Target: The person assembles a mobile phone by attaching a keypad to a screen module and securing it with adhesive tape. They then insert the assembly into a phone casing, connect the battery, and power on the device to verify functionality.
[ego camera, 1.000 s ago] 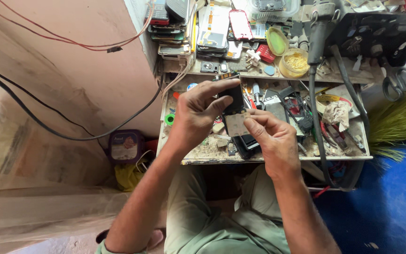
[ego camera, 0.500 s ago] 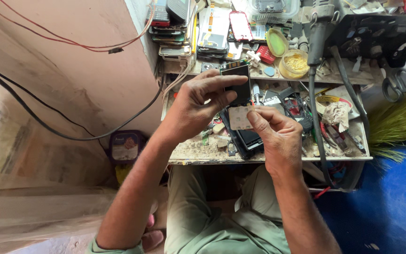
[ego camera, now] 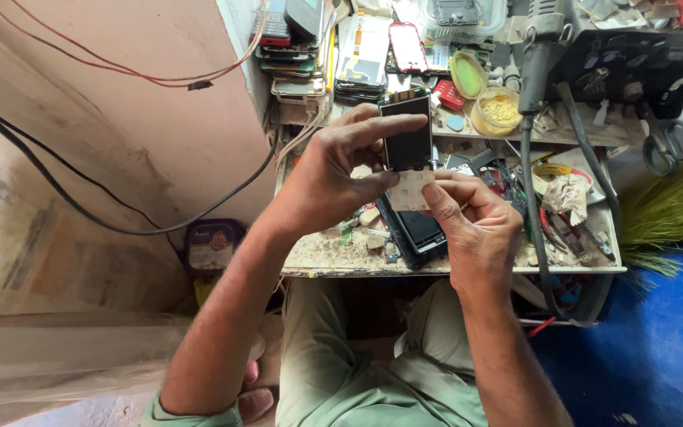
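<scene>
My left hand holds a small dark phone display module upright by its edges, above the workbench. My right hand pinches the pale flat flex part at the bottom of that module between thumb and forefinger. Both hands meet over a dark phone body lying on the dirty bench just below them.
Stacks of phones and screens fill the shelf behind. A yellow paste tub, a hot-air tool with black hose, scissors and crumpled paper lie right. Cables run along the left wall. A small container sits below left.
The display module has been lifted higher and turned upright in my left hand. My right hand followed and stays pinched on its lower flex part.
</scene>
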